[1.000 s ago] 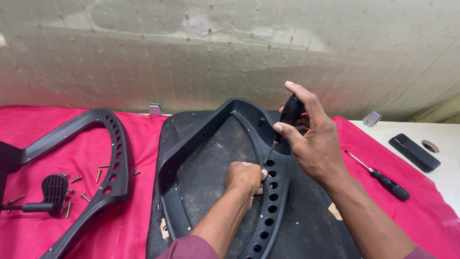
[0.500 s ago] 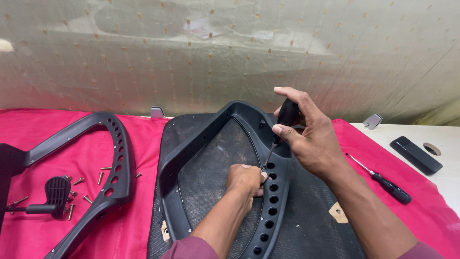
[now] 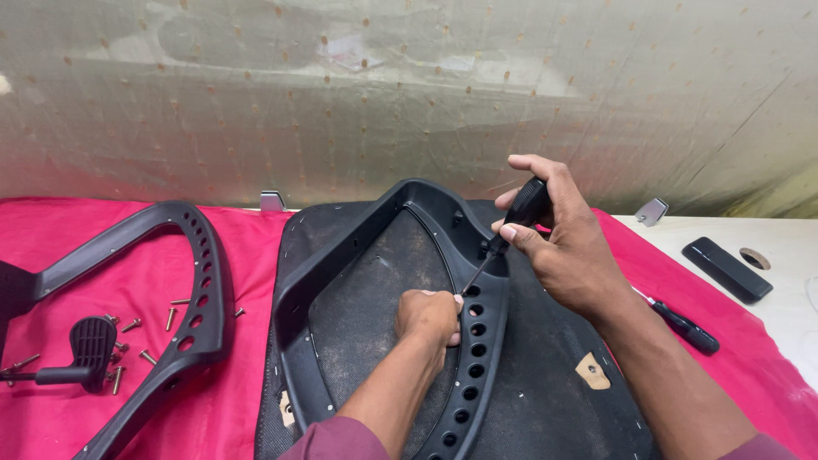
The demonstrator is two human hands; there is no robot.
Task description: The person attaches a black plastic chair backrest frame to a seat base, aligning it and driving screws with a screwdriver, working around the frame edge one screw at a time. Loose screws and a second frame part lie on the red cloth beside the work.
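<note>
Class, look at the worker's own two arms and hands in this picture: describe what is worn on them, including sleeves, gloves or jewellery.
Both hands are bare: no gloves show on the left hand or the right hand, and no rings, watch or wristband can be seen. The forearms are uncovered. A maroon sleeve ends near the left elbow at the bottom edge; a sliver of the same maroon cloth shows at the right arm's lower corner.

Screwdriver (image 3: 503,238) tip hidden behind left hand (image 3: 429,315); can't tell if seated in a screw. Handle mostly covered by right hand (image 3: 567,247). Second screwdriver (image 3: 682,326): shaft partly behind right forearm. Lower end of armrest frame (image 3: 473,341) cut off by bottom edge, same w/ spare armrest (image 3: 200,290). Black lever part (image 3: 81,349) clipped at left edge. Loose screws (image 3: 136,328) too small to tell head type.
</note>
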